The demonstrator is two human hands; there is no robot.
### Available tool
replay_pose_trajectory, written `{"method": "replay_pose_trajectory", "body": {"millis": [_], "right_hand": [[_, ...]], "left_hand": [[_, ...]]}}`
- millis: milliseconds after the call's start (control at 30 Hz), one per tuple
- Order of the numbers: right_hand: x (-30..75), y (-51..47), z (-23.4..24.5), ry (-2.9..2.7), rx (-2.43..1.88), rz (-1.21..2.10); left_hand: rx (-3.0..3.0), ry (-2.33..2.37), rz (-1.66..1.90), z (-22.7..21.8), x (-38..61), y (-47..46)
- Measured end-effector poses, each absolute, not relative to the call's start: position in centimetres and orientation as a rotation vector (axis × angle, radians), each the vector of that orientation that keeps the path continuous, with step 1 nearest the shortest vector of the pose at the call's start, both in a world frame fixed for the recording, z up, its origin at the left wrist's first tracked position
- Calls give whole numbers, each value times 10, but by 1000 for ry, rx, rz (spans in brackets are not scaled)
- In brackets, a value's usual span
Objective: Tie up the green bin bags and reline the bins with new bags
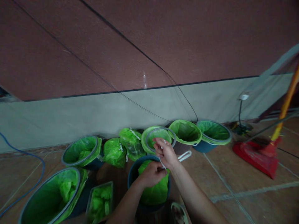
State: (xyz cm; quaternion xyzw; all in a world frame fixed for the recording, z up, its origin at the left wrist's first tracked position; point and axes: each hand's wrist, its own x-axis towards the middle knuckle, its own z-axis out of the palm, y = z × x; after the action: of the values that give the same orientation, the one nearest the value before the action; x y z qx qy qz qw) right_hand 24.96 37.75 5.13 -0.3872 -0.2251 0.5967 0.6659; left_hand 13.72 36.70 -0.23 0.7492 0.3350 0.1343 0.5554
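Observation:
Both my hands work over a dark blue bucket (132, 177) that holds a filled green plastic bag (153, 191). My left hand (150, 175) is closed on the gathered top of that bag. My right hand (165, 151), just above it, pinches a white drawstring (161, 162) that runs down to the bag's neck. A loop of white string (185, 155) lies on the floor to the right of my right wrist.
Several bins lined with green bags (185, 132) stand along the grey wall base, with two tied green bags (114, 152) between them. A red broom with an orange handle (259, 155) lies at the right. A blue hose (35, 174) curves at the left.

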Motion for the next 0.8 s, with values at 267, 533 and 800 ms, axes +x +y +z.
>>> {"method": "replay_pose_trajectory", "body": {"millis": [267,533,800], "right_hand": [[272,370,11,-1095,-1608,1077],[286,367,-2,-1378,-1687,958],[279,352,17,-1372,-1385,1421]], "left_hand": [[1551,996,444,-14,132,388],[1406,1200,482,-25,121,407],[1244,1061,580,-1,119,402]]}}
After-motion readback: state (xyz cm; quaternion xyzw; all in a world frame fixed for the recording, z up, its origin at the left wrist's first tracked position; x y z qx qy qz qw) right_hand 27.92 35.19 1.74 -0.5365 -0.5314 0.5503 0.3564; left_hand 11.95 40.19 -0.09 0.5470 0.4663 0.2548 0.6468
